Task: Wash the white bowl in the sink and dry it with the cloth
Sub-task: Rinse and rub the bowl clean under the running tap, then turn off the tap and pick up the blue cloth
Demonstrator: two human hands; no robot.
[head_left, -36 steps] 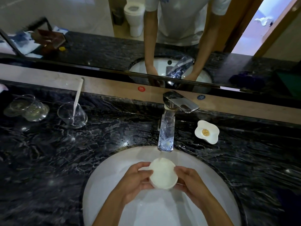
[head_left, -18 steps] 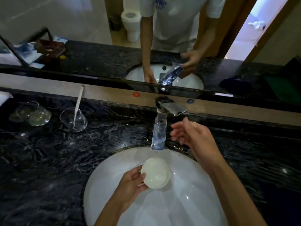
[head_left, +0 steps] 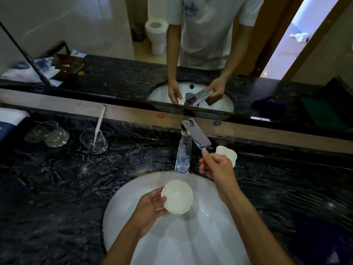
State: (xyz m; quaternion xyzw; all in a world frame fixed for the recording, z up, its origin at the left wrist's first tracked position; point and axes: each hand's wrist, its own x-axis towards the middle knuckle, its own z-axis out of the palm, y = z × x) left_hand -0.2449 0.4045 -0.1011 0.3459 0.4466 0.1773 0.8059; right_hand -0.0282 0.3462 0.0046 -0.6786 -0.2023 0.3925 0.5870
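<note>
A small white bowl (head_left: 178,197) is tilted over the white sink (head_left: 210,238), its hollow facing up towards me. My left hand (head_left: 150,209) grips it by the left rim, thumb inside. My right hand (head_left: 215,167) is raised to the chrome tap lever (head_left: 196,134), thumb and forefinger pinching its tip. I see no water stream below the clear spout (head_left: 183,155). A dark blue shape (head_left: 317,236) lies on the counter at lower right, too dim to tell if it is the cloth.
A black marble counter (head_left: 57,188) surrounds the sink. A small white flower-shaped dish (head_left: 229,153) sits just behind my right hand. At left stand a glass with a white stick (head_left: 93,140), two glass pieces (head_left: 47,133) and a folded towel (head_left: 9,119). A mirror backs the counter.
My right hand let go of the bowl, rose to the tap and took hold of the lever's tip. The left hand alone keeps the bowl, now lower and left of the spout.
</note>
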